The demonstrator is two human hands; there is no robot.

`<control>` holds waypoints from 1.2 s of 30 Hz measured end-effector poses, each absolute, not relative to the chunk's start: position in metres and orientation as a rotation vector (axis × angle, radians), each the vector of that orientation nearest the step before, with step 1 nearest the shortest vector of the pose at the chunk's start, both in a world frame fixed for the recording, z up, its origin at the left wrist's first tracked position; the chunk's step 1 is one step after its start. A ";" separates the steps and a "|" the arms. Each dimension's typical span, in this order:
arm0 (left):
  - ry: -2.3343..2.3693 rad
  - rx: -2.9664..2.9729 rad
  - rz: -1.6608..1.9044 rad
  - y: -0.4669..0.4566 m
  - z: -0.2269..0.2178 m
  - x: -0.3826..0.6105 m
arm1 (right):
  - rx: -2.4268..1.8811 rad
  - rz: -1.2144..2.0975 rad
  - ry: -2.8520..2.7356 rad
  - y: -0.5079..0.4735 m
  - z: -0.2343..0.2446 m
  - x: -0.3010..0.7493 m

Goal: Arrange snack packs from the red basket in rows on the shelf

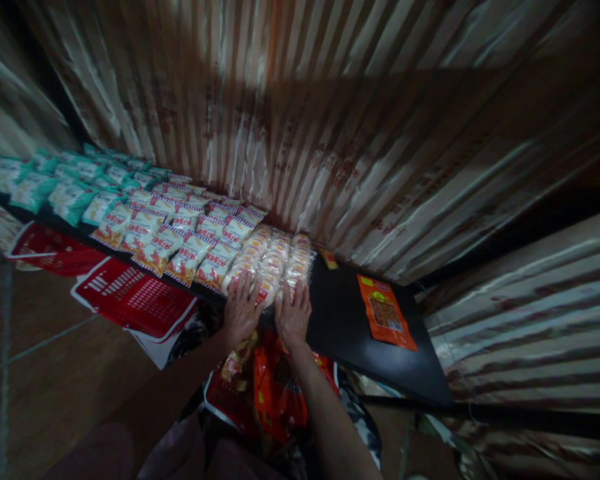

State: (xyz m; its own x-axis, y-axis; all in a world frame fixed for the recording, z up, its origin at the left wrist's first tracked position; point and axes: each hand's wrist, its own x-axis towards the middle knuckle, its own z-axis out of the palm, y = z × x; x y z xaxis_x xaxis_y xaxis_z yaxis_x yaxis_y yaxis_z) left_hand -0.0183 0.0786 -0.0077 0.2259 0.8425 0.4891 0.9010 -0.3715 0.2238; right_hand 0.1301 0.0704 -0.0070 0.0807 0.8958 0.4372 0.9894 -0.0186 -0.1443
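Rows of small clear-wrapped white snack packs [272,257] lie on a black shelf [333,327]. My left hand [241,312] rests on the front of the left and middle rows, fingers stretched out. Beside it, my right hand [293,315] lies over the front of the right row, its fingers also extended. Both palms face the packs, and neither hand is wrapped around one. White snack bags with red lettering [185,250] stand just left of these packs. Below my wrists, a basket on my lap holds orange bags [280,380] and a gold packet [240,363].
Teal bags [70,199] fill the shelf's left end. An orange pouch [386,313] and a small yellow packet [329,259] lie on the right part. Red baskets [135,300] stand under the front edge at left. Plastic-covered corrugated sheeting [340,133] rises behind.
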 end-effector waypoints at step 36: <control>-1.633 -2.494 -0.944 0.075 -0.013 -0.036 | -1.742 0.134 -1.758 -0.061 -0.049 0.097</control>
State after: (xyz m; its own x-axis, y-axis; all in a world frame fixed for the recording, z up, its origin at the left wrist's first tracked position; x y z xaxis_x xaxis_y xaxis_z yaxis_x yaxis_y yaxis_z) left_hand -0.0355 0.0747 -0.0129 0.2722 0.8285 0.4894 0.8373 -0.4546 0.3037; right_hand 0.0969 -0.0612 -0.0494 0.0950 0.9249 0.3682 0.8582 0.1113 -0.5012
